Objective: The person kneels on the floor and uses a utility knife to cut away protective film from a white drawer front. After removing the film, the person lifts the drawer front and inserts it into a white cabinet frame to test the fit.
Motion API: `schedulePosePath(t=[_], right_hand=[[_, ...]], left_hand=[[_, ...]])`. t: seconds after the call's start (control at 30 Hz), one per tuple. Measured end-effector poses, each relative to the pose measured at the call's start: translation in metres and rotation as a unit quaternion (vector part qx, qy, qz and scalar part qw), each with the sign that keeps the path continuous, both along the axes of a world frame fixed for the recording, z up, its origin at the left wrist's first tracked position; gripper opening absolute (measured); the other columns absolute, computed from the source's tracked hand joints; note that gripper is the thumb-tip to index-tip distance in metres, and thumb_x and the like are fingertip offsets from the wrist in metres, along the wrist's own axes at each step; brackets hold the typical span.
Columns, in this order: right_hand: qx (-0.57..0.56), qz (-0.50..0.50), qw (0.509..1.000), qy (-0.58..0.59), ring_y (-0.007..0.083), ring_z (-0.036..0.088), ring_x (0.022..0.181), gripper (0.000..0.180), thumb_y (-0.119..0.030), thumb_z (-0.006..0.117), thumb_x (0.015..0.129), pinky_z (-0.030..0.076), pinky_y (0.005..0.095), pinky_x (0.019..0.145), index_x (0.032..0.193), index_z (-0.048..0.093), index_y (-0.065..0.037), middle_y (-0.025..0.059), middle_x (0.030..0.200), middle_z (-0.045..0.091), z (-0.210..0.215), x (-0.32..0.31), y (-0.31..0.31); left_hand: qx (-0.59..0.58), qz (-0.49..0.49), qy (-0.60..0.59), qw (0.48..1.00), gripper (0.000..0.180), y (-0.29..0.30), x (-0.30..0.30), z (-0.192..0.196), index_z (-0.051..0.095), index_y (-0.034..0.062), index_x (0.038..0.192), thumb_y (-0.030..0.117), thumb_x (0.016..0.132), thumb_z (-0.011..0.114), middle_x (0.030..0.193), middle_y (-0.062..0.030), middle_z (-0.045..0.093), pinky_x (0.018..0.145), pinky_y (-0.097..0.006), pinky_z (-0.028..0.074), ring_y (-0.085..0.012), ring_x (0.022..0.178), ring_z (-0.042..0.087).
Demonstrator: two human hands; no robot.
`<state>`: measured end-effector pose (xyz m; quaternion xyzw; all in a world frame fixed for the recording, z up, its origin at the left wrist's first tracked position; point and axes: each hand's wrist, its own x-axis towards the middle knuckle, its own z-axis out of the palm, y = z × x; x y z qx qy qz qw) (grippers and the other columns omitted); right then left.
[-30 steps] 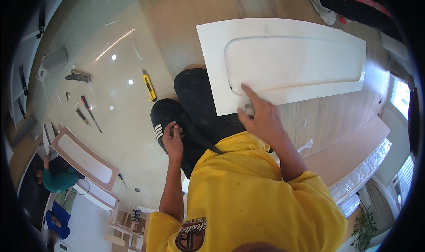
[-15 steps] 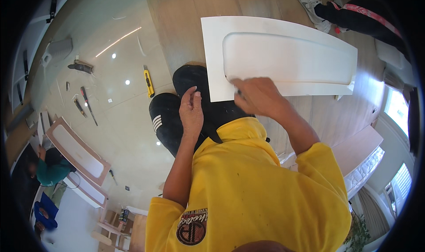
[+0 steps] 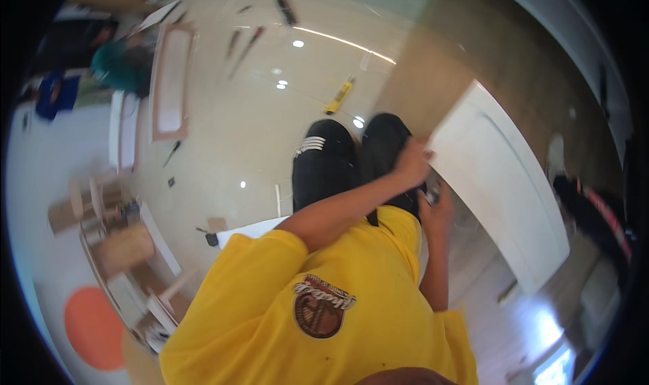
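A white panel [image 3: 503, 182] with a shallow recessed shape in its face lies at my right, tilted across the view. My left hand [image 3: 410, 165] reaches across my dark-trousered thighs to the panel's near edge, its fingers closed on the edge by a corner. Close below it, my right hand [image 3: 439, 212] is bent at the panel's lower side. Between its thumb and fingers is a small grey and dark thing [image 3: 431, 196], too blurred to name.
A yellow utility knife [image 3: 339, 95] and a screwdriver [image 3: 249, 47] lie on the shiny tiles ahead. Left, a person in a green top [image 3: 115, 67] is beside a framed panel [image 3: 172, 81]. Wooden furniture parts [image 3: 125, 250] stand lower left. Another person's dark-clothed leg [image 3: 591, 212] is beyond the white panel.
The view has swung left, so the panel appears turned at the right. My left hand has gone from open above my knee to the panel's edge. My right hand has come off the panel's face.
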<state>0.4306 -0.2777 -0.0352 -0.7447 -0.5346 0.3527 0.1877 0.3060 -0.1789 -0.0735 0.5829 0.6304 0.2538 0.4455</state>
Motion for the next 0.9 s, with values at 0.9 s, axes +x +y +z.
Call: schedulePosePath(t=[0.9], right_hand=[[0.018,0.037,0.948,0.315,0.0218,0.066,0.100,0.050,-0.032,0.068,0.096,0.055,0.0321,0.087,0.133,0.055,0.000,0.0156,0.111,0.065,-0.017,-0.169,0.141]], left_hand=[[0.144,0.229,0.326,0.906,0.033,-0.198,-0.299,0.001,0.067,0.0032,0.118,0.025,0.094,0.062,0.129,-0.0110,0.059,0.104,-0.057,0.038,-0.0338,0.129,0.047]])
